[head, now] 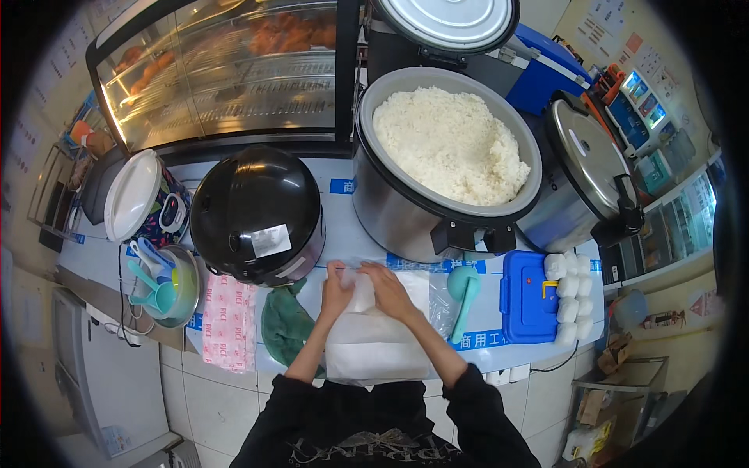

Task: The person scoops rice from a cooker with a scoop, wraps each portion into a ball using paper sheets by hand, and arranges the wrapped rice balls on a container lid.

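Note:
My left hand (336, 292) pinches a thin translucent plastic bag (353, 298) on the counter directly before me. Close by on the right, my right hand (388, 292) has its bent fingers on the same plastic. What lies inside its folds is hard to make out. Beneath both forearms rests a stack of white sheets (377, 357), apparently in clear wrapping. A dark green cloth (287, 319) is crumpled beside my left forearm. Past my right hand, a turquoise rice scoop (464, 298) lies on clear plastic film (440, 301).
Behind stands an uncovered rice cooker (386, 210) full of cooked rice (450, 146). A black-lidded cooker (257, 205) is left of it. Pink printed bags (229, 322) lie left. On the right are a blue plastic box (526, 310) and several white wrapped pieces (567, 286). A glass display warmer (234, 76) rises behind.

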A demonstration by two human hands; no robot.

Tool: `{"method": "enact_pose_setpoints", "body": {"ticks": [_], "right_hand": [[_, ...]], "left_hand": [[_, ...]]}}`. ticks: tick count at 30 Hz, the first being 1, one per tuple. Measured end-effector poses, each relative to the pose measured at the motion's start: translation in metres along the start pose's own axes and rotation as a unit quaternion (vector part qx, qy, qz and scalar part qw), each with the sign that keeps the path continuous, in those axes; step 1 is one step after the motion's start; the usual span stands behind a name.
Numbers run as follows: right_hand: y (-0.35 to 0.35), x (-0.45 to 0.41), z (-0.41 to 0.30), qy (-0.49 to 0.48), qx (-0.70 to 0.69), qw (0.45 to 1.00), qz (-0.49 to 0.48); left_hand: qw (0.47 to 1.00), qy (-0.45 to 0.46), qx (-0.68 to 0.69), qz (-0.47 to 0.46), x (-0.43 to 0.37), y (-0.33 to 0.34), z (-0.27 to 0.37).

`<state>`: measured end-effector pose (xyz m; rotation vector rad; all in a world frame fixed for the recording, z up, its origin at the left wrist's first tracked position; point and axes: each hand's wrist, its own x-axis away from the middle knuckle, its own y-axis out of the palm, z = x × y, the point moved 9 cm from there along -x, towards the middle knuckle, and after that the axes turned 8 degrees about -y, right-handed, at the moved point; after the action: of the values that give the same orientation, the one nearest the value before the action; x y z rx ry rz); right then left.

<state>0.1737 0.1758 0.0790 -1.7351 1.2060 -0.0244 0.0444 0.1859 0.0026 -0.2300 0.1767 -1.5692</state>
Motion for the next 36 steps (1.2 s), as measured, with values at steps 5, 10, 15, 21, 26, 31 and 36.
{"method": "enact_pose_setpoints", "body": {"ticks": [5,10,15,21,26,31,36], "right_hand": [[0.001,0.03,0.069,0.178,-0.005,0.936,-0.302],[-0.013,0.047,0.054,0.185,0.031,0.949,-0.254],[-0.004,0.097,-0.036,0.006,0.083,0.983,-0.162],[-0.041,0.123,-0.035,0.034,0.095,0.995,-0.022],[-0.023,0.155,0.007,0.099,-0.008,0.995,0.006],[-0.038,0.152,0.004,0.01,-0.034,0.996,-0.087],[-0.003,0.114,0.055,0.277,0.007,0.927,-0.253]], "left_hand": [[0.902,0.011,-0.385,0.195,0.055,0.005,0.058],[0.946,-0.127,-0.263,0.143,0.111,0.037,0.005],[0.917,-0.181,-0.336,0.114,0.106,0.028,-0.07],[0.958,0.103,-0.263,0.056,0.086,0.001,0.057],[0.936,0.201,-0.256,-0.135,0.103,0.03,0.013],[0.955,0.171,-0.216,-0.111,0.116,0.022,0.023],[0.956,0.034,-0.272,-0.102,0.074,0.024,0.001]]}}
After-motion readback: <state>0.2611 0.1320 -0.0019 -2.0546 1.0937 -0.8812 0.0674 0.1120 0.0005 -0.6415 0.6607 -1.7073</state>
